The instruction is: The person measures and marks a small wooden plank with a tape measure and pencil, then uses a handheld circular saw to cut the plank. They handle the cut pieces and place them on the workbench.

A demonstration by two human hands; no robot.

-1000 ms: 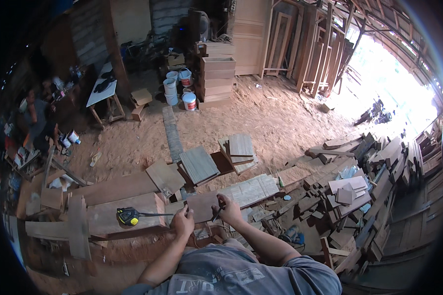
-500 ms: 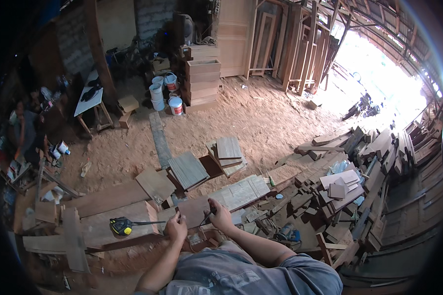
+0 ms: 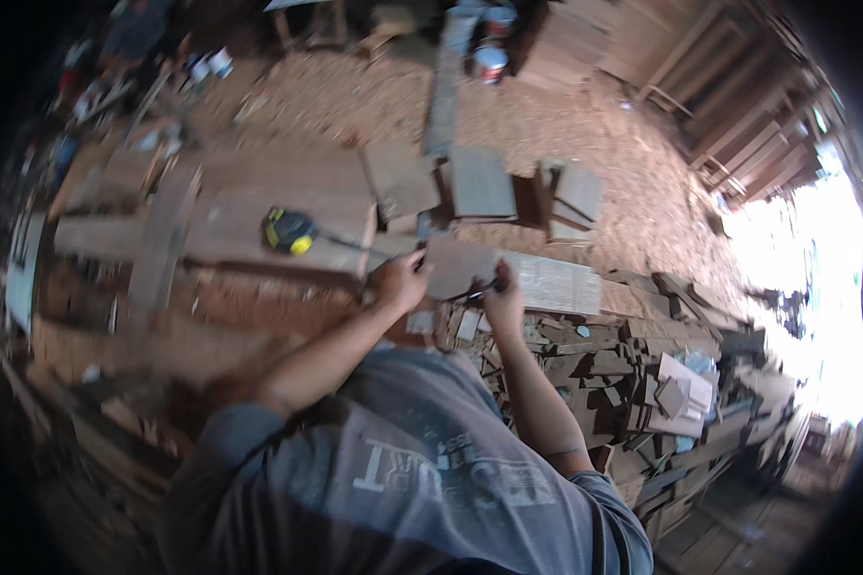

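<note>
Brown ground (image 3: 326, 105) spreads out beyond my work, and a heap of wood scraps (image 3: 633, 383) lies to my right. My grey shirt (image 3: 422, 460) fills the near middle. In front of me on the left is a wide plank (image 3: 230, 225), with a narrower crosspiece (image 3: 163, 244) lying over the planks near its left end. A pale plank (image 3: 551, 281) runs off to the right. Between the two is the brown board (image 3: 458, 266) I am working at, directly before me, with one hand at each side of it. Past it sit a grey board (image 3: 482, 182) and a small stack of boards (image 3: 577, 196). My left hand (image 3: 400, 280) is at the brown board's left edge, fingers bent; I cannot tell whether they clasp it. My right hand (image 3: 503, 297) is by its right near corner, fingers closed round a thin dark tool (image 3: 479, 290). The black and yellow tape measure (image 3: 290, 231) rests on the wide plank, a dark strip (image 3: 350, 243) running from it toward my left hand.
</note>
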